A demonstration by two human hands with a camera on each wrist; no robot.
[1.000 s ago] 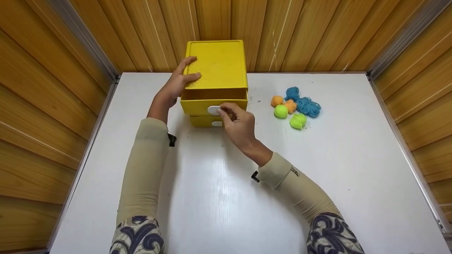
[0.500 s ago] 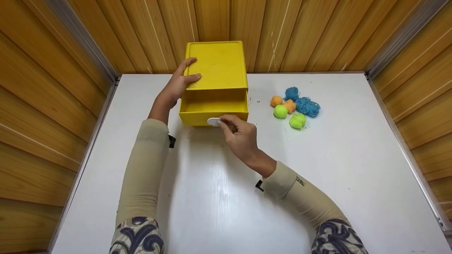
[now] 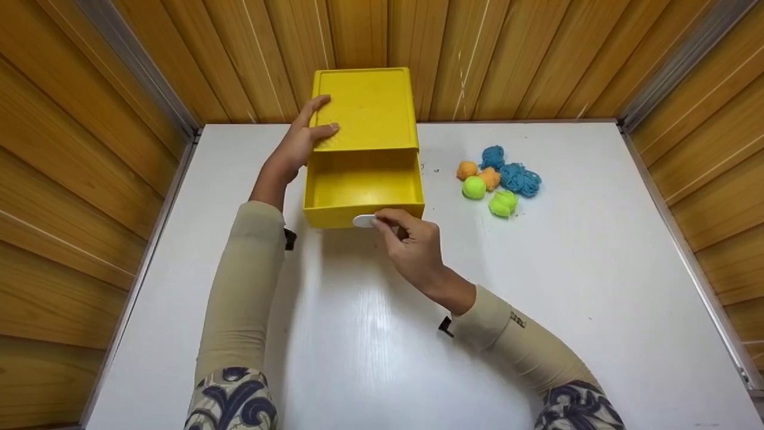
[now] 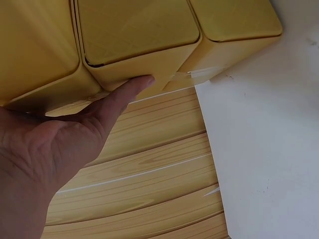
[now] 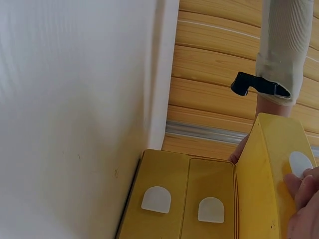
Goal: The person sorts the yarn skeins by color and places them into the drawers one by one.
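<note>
A yellow drawer unit (image 3: 365,107) stands at the back of the white table. Its top drawer (image 3: 328,217) is pulled well out, and its inside looks bare. Between thumb and fingers my right hand (image 3: 418,248) pinches the white oval pull tab (image 3: 362,221) on that drawer's front. My left hand (image 3: 298,142) rests against the unit's left side, thumb and a finger reaching over the top edge. In the left wrist view one finger lies straight along the yellow side. The right wrist view shows two closed drawers below, with a white tab (image 5: 211,209) on each.
Right of the unit lie blue yarn bundles (image 3: 520,180), orange balls (image 3: 467,171), a smooth lime-green ball (image 3: 474,187) and a fuzzy lime-green one (image 3: 503,203). Wood-patterned walls (image 3: 537,60) enclose the white table (image 3: 358,346) at the back and sides.
The top drawer has slid out toward me, from slightly open to far out, with my right hand moving along on its tab. My left hand has stayed in place.
</note>
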